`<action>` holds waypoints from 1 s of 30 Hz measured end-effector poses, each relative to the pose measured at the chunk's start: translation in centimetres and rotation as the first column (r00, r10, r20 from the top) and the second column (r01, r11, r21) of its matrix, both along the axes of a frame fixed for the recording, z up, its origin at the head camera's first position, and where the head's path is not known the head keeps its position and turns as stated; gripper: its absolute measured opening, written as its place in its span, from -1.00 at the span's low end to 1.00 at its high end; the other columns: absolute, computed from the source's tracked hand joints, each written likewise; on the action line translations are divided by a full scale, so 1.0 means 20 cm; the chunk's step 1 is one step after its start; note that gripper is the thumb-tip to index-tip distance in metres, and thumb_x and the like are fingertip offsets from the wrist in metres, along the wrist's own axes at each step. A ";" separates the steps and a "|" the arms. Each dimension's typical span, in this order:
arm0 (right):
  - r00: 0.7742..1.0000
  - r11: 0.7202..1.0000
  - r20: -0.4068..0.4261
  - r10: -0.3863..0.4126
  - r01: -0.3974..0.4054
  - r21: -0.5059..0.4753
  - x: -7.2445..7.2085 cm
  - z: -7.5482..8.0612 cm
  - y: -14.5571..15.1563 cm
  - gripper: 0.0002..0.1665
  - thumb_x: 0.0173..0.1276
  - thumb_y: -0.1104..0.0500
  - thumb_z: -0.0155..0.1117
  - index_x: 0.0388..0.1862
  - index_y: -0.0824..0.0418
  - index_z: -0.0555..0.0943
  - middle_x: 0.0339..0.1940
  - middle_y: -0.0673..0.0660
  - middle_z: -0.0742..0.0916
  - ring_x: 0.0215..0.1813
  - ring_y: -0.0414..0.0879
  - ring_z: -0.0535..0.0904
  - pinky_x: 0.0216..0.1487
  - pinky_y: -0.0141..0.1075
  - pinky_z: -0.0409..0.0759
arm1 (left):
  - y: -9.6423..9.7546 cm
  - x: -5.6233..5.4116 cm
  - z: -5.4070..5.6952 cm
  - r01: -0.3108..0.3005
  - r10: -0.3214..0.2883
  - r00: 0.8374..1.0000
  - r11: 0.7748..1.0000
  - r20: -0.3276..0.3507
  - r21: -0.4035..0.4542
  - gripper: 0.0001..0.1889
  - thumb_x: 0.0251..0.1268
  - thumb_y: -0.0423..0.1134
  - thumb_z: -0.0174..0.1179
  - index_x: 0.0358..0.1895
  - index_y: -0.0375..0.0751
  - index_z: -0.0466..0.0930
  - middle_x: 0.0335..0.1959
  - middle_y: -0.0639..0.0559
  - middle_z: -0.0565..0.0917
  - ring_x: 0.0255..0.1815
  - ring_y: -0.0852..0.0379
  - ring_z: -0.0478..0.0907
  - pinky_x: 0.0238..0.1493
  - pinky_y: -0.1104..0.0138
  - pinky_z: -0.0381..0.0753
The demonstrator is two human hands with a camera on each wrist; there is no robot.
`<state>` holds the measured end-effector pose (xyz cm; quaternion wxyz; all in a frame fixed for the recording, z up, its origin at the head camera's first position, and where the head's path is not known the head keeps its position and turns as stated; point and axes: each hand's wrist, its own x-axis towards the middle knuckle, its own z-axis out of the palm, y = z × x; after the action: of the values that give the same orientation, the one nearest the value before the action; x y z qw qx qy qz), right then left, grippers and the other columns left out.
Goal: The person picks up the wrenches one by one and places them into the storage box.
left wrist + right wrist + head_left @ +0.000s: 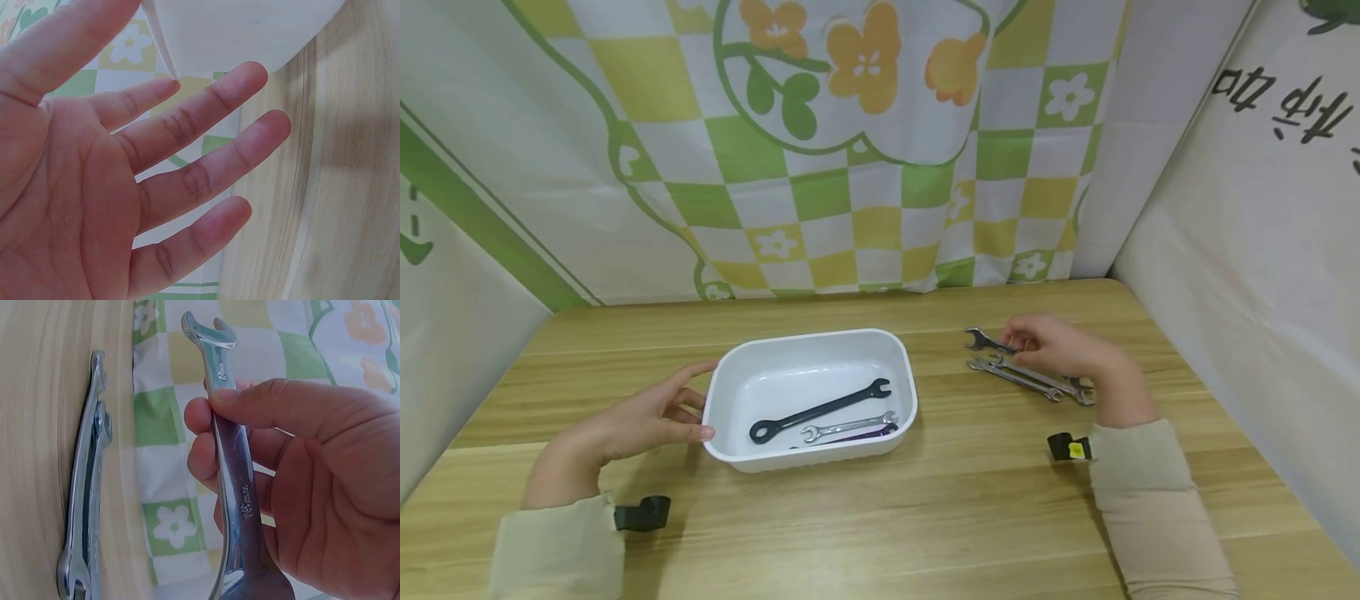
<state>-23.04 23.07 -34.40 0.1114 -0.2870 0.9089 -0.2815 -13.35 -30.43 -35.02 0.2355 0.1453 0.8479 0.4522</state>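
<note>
My right hand (1060, 346) pinches a silver open-end wrench (234, 456) between thumb and fingers, its forked end pointing up in the right wrist view. Other silver wrenches (1018, 380) lie together on the table beneath that hand. At the left end of a white tray (816, 457), my left hand (643, 421) is spread, its thumb and a finger touching the rim. Inside the tray are a black wrench (820, 410), a silver double-ended wrench (850, 427) and a purple one (872, 434), partly hidden by the front wall.
The wooden table (925, 525) ends at a checked, flowered cloth (827, 200) at the back. White cloth panels stand at both sides. A black wrist mount (643, 514) sits on the left sleeve, another mount (1067, 447) on the right.
</note>
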 end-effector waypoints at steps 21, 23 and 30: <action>0.995 0.995 0.003 0.097 -0.097 0.005 0.05 0.04 -0.16 -0.74 0.39 0.34 0.22 0.04 0.22 0.60 -0.07 0.16 0.73 -0.02 -0.02 0.64 0.01 -0.10 0.59 | -0.01 0.00 -0.01 0.007 -0.007 1.000 1.000 -0.011 0.003 0.01 0.32 -0.25 0.31 0.60 -0.20 -0.29 0.12 -0.36 0.56 0.02 -0.03 0.64 0.02 -0.02 0.58; 0.994 0.994 0.001 0.108 -0.108 -0.004 0.05 0.04 -0.17 -0.73 0.39 0.34 0.21 0.04 0.22 0.60 -0.05 0.15 0.73 -0.01 -0.02 0.63 0.03 -0.09 0.59 | -0.01 0.00 -0.01 0.005 -0.005 1.000 1.000 -0.012 -0.001 0.01 0.32 -0.25 0.31 0.60 -0.20 -0.28 0.13 -0.36 0.56 0.02 -0.03 0.64 0.02 -0.02 0.57; 0.990 0.990 0.027 0.138 -0.137 -0.025 0.07 0.05 -0.22 -0.72 0.39 0.36 0.19 0.05 0.22 0.60 -0.05 0.17 0.72 -0.01 -0.04 0.62 0.05 -0.11 0.58 | -0.01 0.00 -0.01 0.009 -0.009 1.000 1.000 -0.006 -0.001 0.01 0.32 -0.25 0.30 0.60 -0.22 -0.29 0.14 -0.39 0.55 0.03 -0.04 0.63 0.04 -0.04 0.56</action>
<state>-21.63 18.61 -33.45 0.1401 -0.3461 0.8819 -0.2877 -13.41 -30.60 -35.12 0.2350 0.1502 0.8482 0.4503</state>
